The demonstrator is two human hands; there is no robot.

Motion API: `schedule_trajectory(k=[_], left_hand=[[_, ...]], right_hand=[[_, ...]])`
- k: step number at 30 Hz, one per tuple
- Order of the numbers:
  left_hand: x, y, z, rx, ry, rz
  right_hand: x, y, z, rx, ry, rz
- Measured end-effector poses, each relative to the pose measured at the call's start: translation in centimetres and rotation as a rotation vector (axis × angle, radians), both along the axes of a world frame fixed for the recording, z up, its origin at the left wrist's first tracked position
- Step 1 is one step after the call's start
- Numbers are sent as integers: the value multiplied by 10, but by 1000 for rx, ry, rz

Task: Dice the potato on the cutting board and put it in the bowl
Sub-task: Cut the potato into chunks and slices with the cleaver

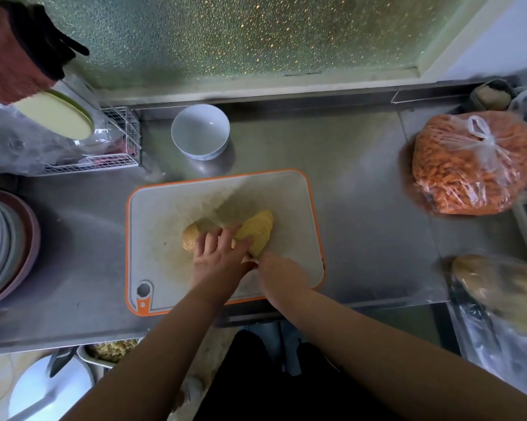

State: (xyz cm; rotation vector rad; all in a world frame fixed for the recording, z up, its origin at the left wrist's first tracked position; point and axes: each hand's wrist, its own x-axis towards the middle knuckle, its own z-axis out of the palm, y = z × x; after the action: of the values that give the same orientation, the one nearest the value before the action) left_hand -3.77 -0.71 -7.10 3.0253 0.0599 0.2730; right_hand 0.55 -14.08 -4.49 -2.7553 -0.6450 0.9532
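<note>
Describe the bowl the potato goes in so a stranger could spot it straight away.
Start at the orange-rimmed cutting board on the steel counter. Just beyond its far edge stands the bowl, alone, white, deep and empty. The other dishes are stacked at the counter's left edge.

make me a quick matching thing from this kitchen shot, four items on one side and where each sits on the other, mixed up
Items:
1. white bowl
2. potato slices
3. bag of orange pieces
4. stack of plates

Places:
A. left edge of the counter
B. on the cutting board, by the left hand
C. right side of the counter, knotted shut
D. behind the cutting board, near the wall

Pairs: 1-D, 2-B, 3-C, 4-A
</note>
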Motion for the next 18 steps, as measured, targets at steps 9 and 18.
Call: schedule_trajectory(k=[9,18], left_hand=[[-18,-1,-10,-317,-178,22],[-19,1,-12,-312,-149,-39]], right_hand=[[-5,-2,4,162,127,-235],[-13,-15,18,184,-2,-178]])
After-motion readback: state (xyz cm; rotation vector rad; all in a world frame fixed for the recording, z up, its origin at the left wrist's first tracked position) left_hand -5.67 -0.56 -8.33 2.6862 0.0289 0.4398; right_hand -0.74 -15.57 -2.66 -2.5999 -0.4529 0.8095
